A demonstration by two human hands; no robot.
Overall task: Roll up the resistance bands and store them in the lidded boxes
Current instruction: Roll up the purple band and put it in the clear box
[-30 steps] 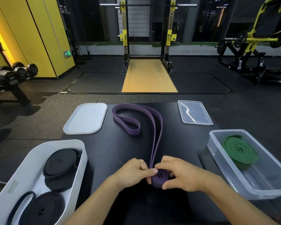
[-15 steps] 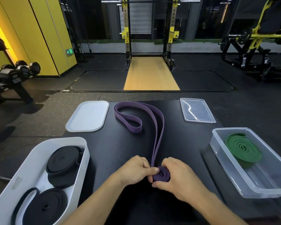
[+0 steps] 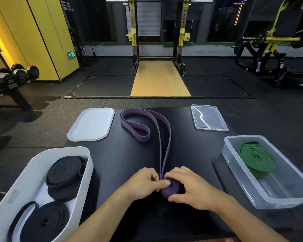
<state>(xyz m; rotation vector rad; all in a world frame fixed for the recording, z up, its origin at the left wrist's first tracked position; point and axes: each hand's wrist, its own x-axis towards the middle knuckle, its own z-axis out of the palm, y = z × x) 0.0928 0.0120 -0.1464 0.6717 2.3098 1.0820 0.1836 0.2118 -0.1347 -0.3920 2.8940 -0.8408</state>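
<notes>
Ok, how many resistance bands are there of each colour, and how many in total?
Black bands: 2, rolled, in the white box
Green band: 1, rolled, in the clear box
Purple band: 1, partly rolled, gripped by the left hand and right hand
Total: 4

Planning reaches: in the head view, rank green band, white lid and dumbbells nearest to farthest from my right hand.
1. Green band, in the clear box beside the right hand.
2. White lid, far left on the table.
3. Dumbbells, off the table, far left.
</notes>
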